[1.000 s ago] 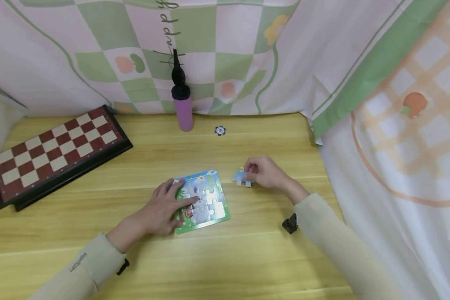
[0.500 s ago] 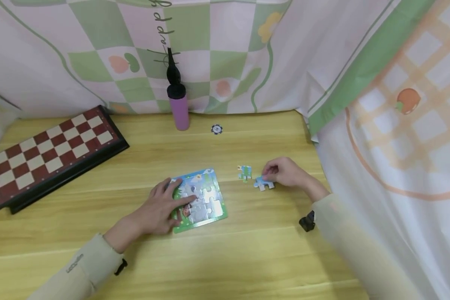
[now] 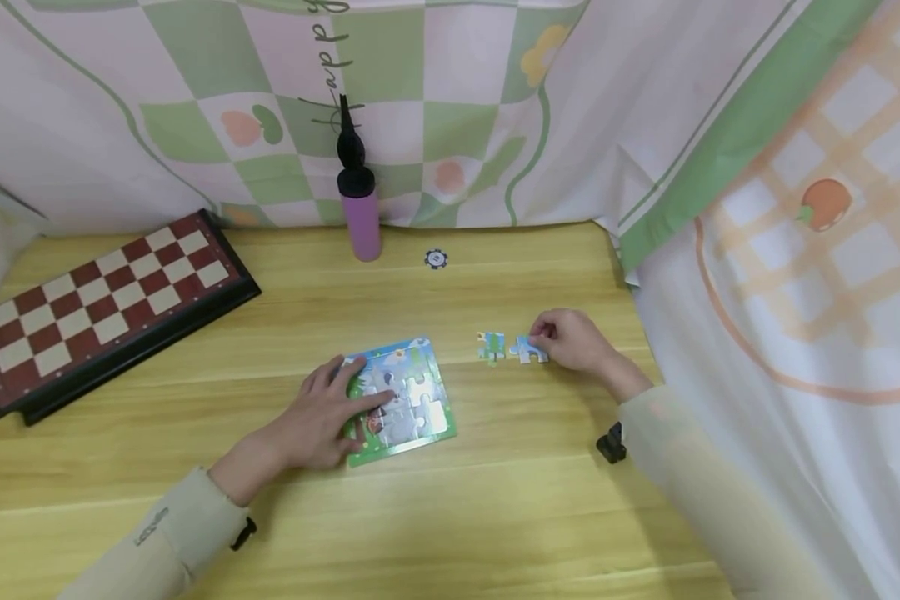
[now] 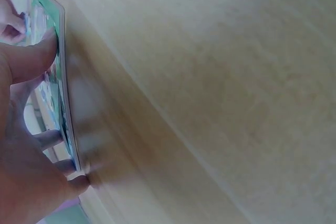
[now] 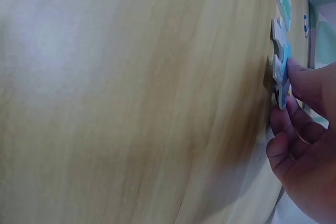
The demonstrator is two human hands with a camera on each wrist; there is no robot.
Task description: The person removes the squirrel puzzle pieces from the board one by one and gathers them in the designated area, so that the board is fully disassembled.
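centrally, a square cardboard jigsaw puzzle board with a green border and blue cartoon picture (image 3: 401,398) lies flat on the pale wooden table (image 3: 450,517). the person's left hand (image 3: 322,421) rests on the board's left part, fingers spread fairly straight and pressing down on it; the left wrist view shows the thumb (image 4: 31,59) lying on the board's face (image 4: 55,85) near its edge. to the right of the board, well apart from it, the right hand (image 3: 577,342) pinches a small loose blue puzzle piece (image 3: 528,350) between thumb and curled fingers; the right wrist view shows that piece (image 5: 282,64) tilted up on edge against the table with a fingertip (image 5: 307,80) on it. a second loose piece, green and blue (image 3: 491,347), lies flat just beside the held one, on its left; whether the two touch cannot be told. at the far left sits a folding chessboard with red-brown and cream squares in a black frame (image 3: 105,304). near the back edge stand a purple cylindrical hand pump with a black handle (image 3: 360,204) and, to its right, a small dark round poker chip (image 3: 436,259). a checked pink-and-green cloth (image 3: 457,100) hangs behind and to the right.
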